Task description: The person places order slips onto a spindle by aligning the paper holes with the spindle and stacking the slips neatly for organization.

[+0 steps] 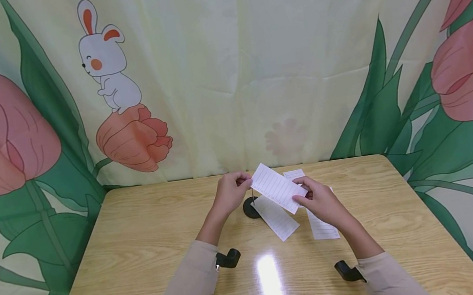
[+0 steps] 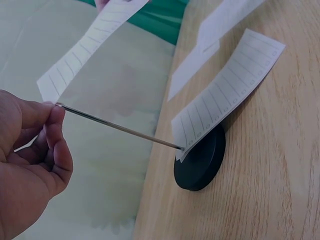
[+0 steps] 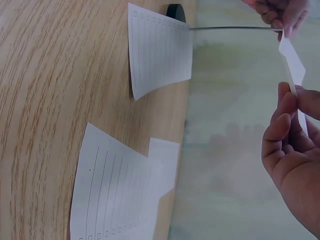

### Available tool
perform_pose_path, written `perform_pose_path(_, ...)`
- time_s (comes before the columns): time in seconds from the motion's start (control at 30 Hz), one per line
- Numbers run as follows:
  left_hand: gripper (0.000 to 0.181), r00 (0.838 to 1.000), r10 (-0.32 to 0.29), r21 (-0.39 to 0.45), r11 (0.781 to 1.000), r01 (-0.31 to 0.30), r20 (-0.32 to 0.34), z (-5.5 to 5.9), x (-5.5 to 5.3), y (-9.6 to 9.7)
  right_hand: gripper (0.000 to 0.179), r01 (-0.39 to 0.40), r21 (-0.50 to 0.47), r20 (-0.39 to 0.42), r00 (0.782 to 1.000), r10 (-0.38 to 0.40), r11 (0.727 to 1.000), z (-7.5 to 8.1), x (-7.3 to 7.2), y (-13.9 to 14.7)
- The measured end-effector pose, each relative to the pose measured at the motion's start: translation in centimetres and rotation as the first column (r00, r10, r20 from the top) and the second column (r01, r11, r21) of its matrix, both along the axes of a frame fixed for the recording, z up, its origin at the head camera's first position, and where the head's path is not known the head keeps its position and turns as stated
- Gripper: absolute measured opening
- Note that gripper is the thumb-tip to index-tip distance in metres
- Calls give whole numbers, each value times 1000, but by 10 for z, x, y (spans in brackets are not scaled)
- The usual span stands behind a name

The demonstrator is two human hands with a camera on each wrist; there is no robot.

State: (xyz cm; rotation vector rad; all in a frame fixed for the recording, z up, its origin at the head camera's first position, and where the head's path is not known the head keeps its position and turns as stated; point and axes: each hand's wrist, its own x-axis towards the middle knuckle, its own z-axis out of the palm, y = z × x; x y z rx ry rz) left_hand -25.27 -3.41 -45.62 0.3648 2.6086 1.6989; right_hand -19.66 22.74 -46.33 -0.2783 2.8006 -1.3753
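A paper spike with a round black base and thin metal rod stands upright near the table's far edge. One lined paper slip is threaded on the rod, low down by the base. Above it, a second lined slip is stretched between the two hands. The left hand pinches that slip's corner between thumb and finger, right at the rod's tip. At its opposite end, the right hand grips the slip between thumb and fingers. Fingertips hide where corner and tip meet.
To the right of the spike, more lined slips lie on the wooden table: one nearer the front, another behind. A printed curtain hangs directly behind the table. Black wrist mounts stick out from both sleeves.
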Motion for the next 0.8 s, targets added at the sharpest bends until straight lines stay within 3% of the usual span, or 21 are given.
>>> perform_pose_path(0.43, 14, 1000, -9, 1, 1000, 9, 26, -2, 1, 0, 43, 0, 4, 11, 1000, 0, 1000, -7, 0, -2)
perform_pose_path(0.8, 12, 1000, -9, -25, 1000, 9, 5, -6, 0, 1, 43, 7, 29, 45, 999, -9, 1000, -9, 3, -2)
